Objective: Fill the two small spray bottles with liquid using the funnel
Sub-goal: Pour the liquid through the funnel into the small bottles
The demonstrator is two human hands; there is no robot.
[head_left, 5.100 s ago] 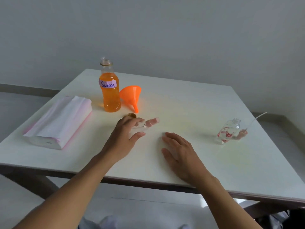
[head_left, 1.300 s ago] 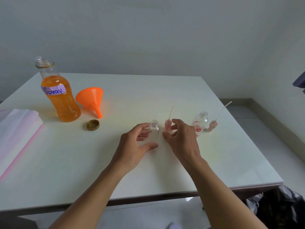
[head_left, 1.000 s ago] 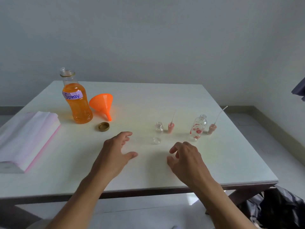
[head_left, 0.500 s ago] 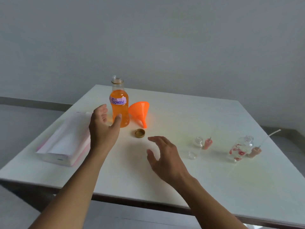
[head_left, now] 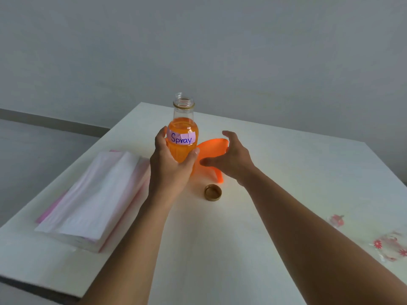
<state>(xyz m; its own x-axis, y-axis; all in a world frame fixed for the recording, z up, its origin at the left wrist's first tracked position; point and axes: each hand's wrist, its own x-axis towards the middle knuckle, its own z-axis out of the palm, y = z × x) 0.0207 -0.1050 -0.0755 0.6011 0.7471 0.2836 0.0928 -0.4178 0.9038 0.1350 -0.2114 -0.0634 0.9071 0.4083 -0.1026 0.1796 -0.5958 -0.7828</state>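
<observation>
An uncapped bottle of orange liquid, labelled "Spray", stands at the back of the white table, and my left hand is wrapped around its lower body. Just right of it lies the orange funnel on its side. My right hand hovers over the funnel's rim with fingers spread, and I cannot tell if it touches. A small clear spray bottle with red flowers is blurred at the right edge, and a pink spray head lies near it. The second small bottle is out of frame.
The bottle's gold cap lies upside down in front of the funnel. A pink-and-white stack of tissue sits at the left of the table. A plain grey wall rises behind.
My left hand has closed around the orange bottle. My right hand has moved forward from mid-table to the funnel. The view has swung left, so the small bottles slid to the right edge.
</observation>
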